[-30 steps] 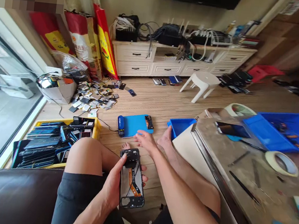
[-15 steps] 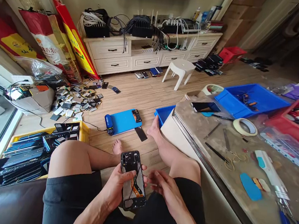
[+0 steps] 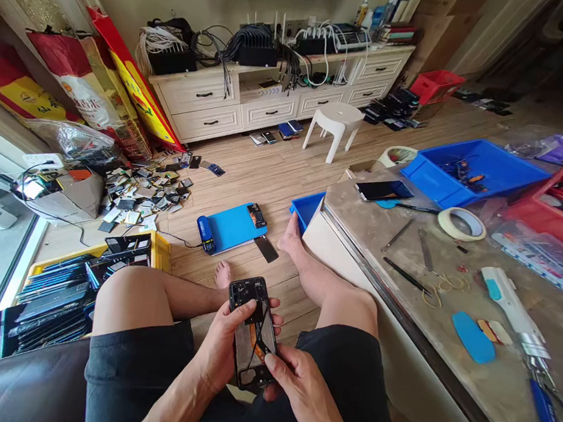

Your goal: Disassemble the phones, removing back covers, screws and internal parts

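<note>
An opened smartphone (image 3: 254,325), its back cover off and its inner parts and an orange flex cable showing, is held above my lap. My left hand (image 3: 221,347) grips it along its left side, thumb on the upper inner face and fingertips showing past the right edge. My right hand (image 3: 300,387) pinches the lower right corner, thumb on top and fingers underneath. On the floor beyond my feet lies a blue heating mat (image 3: 232,226) with another opened phone (image 3: 257,215) on its far right end. A dark flat panel (image 3: 266,249) lies beside the mat.
At right a table (image 3: 360,226) holds a blue tray (image 3: 469,197), tape roll (image 3: 461,224), tweezers, blue pry card (image 3: 473,337) and blue-handled pliers (image 3: 549,417). A yellow crate (image 3: 164,252) of phone parts stands left, near piled batteries (image 3: 147,190). A white stool (image 3: 339,118) stands ahead.
My right hand has moved left and taken hold of the phone's lower right corner. My left thumb has slid slightly upward on the phone. The whole view has shifted a little.
</note>
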Demonstrator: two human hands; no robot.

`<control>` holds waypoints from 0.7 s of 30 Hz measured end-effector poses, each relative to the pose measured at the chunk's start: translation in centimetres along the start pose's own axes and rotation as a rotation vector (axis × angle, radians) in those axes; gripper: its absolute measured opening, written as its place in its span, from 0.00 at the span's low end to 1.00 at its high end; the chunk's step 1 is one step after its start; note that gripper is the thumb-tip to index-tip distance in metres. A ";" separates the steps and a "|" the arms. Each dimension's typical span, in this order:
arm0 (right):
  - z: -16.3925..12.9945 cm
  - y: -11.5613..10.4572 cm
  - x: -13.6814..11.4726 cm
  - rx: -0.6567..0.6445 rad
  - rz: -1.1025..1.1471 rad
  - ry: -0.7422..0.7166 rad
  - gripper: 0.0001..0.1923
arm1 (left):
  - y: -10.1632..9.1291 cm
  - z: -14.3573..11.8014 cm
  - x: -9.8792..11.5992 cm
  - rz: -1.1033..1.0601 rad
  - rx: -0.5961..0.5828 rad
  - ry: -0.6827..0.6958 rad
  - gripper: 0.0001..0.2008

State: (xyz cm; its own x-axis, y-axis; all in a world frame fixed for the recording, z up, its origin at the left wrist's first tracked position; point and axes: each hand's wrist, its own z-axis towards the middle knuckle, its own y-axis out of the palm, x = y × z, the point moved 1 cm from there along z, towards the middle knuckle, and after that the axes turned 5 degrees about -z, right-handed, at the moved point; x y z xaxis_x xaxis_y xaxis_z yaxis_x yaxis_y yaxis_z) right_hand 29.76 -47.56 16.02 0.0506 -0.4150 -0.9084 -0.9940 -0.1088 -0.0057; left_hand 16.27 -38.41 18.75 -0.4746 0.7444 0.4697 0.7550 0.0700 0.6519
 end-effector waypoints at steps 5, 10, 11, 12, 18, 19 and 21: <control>-0.5 -0.2 -0.2 -0.003 -0.016 -0.001 0.29 | 0.2 -0.1 -0.3 0.101 -0.026 0.055 0.19; -0.8 0.2 0.2 0.008 0.043 0.009 0.29 | 0.1 0.0 -0.2 0.086 -0.072 0.016 0.17; -0.9 0.3 0.3 0.015 0.049 0.011 0.29 | 0.1 0.0 -0.1 0.071 -0.087 0.007 0.18; -0.9 0.3 0.3 0.024 0.057 0.009 0.29 | 0.1 -0.1 0.0 0.048 -0.107 -0.012 0.19; -0.9 0.5 0.2 0.088 0.138 -0.034 0.29 | 0.5 -0.6 -0.7 -0.163 -0.268 -0.244 0.37; -0.9 0.5 0.2 0.095 0.157 -0.032 0.29 | 0.5 -0.5 -1.1 -0.166 -0.275 -0.251 0.39; -0.7 0.5 0.3 0.087 0.183 -0.002 0.30 | 0.2 -0.2 -2.0 -0.162 -0.270 -0.257 0.40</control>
State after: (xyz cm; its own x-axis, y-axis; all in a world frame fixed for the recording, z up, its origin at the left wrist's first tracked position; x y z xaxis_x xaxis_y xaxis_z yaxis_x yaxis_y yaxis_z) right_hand 29.31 -48.41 16.04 -0.1318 -0.4186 -0.8986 -0.9912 0.0470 0.1236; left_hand 17.24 -40.02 18.09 -0.4238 0.8820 0.2061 0.5175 0.0491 0.8543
